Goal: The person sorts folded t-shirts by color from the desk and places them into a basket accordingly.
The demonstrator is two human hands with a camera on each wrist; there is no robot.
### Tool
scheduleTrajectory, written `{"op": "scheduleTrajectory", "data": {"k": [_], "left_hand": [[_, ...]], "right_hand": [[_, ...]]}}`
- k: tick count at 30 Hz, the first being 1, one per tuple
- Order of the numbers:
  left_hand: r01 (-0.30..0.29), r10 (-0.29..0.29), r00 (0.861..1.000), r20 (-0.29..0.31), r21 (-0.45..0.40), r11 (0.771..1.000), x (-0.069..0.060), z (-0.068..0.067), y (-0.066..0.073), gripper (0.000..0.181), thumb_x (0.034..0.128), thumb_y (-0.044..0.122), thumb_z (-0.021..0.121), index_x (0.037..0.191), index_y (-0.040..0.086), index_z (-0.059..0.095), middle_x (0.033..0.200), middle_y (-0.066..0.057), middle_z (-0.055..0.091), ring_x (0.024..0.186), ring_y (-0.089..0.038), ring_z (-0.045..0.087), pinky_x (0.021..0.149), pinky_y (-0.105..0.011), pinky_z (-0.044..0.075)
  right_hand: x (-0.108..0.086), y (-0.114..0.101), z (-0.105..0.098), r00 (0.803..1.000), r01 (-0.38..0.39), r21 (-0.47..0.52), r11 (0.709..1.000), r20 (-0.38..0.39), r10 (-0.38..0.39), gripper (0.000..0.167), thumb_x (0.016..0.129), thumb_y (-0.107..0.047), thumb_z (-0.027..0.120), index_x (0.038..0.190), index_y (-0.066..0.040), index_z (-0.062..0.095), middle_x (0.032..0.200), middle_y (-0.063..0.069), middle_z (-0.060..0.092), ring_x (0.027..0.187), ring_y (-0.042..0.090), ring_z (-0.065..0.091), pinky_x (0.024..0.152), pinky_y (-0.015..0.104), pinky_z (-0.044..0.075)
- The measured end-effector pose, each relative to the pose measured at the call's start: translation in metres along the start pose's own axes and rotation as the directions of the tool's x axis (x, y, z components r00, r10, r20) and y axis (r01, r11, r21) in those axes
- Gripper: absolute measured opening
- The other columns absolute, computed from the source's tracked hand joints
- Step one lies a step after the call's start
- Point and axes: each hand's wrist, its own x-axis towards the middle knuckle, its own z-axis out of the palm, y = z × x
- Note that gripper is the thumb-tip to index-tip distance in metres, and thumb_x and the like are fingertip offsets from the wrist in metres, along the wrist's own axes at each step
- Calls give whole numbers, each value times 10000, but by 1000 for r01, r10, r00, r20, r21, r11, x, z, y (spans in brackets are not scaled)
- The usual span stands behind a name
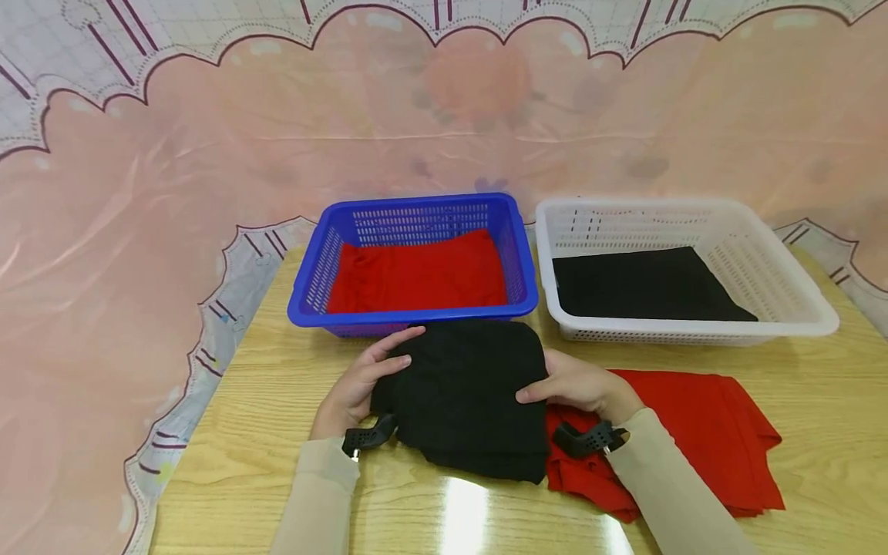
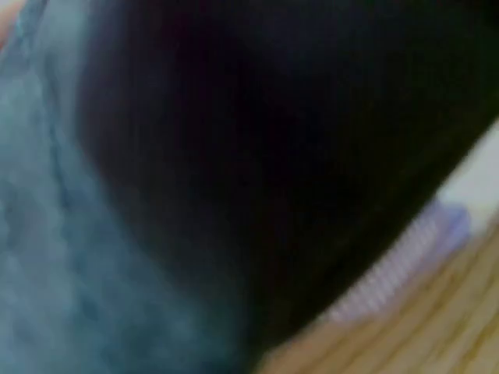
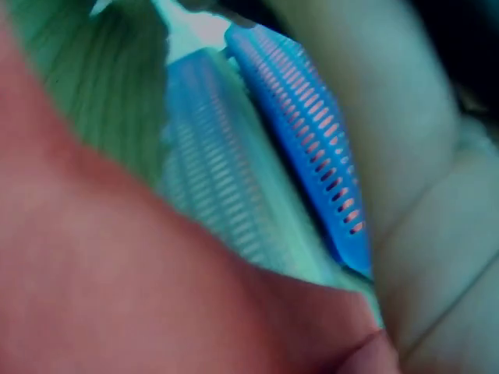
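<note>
A folded black cloth (image 1: 472, 401) is held between both hands in front of the blue basket. My left hand (image 1: 361, 383) grips its left edge, thumb and a finger lying on top and the rest hidden. On the opposite edge my right hand (image 1: 586, 380) pinches the cloth, thumb on top and the other fingers mostly out of sight. Dark, blurred cloth (image 2: 273, 156) fills much of the left wrist view. A red cloth (image 1: 701, 432) lies spread on the table, partly beneath the right forearm, with a crumpled end near the black cloth.
Behind the hands stands a blue basket (image 1: 416, 316) with folded red cloth (image 1: 423, 274) inside. To its right, a white basket (image 1: 694, 330) contains folded black cloth (image 1: 638, 285). Both are on a wooden table (image 1: 243, 455), against a patterned pink sheet (image 1: 347, 139).
</note>
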Motion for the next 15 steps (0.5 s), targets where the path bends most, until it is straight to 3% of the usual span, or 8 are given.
{"op": "scheduleTrajectory", "data": {"k": [9, 12, 15], "left_hand": [[-13, 16, 990, 138, -22, 1000, 4, 1, 0, 383, 944, 82, 380, 1327, 62, 394, 1246, -150, 466, 1067, -288, 525, 850, -423, 449], [-26, 32, 977, 210, -30, 999, 5, 1, 4, 405, 950, 140, 380, 1346, 57, 357, 1261, -150, 453, 1088, -287, 508, 859, -433, 441], [-33, 44, 955, 293, -43, 999, 5, 0, 13, 459, 953, 175, 370, 1385, 50, 275, 1305, -158, 411, 1130, -295, 471, 873, -439, 430]], "right_hand": [[-7, -9, 5, 993, 114, 149, 982, -28, -111, 361, 838, 107, 466, 1165, -44, 454, 1094, 86, 573, 974, 236, 571, 822, 438, 462], [-6, -15, 10, 985, 170, 216, 962, -20, -170, 386, 834, 137, 429, 1175, -45, 437, 1108, 81, 565, 987, 225, 565, 836, 423, 458], [-4, -19, 17, 972, 223, 280, 934, 9, -235, 421, 837, 148, 409, 1207, -53, 406, 1141, 82, 544, 1017, 226, 547, 855, 422, 446]]}}
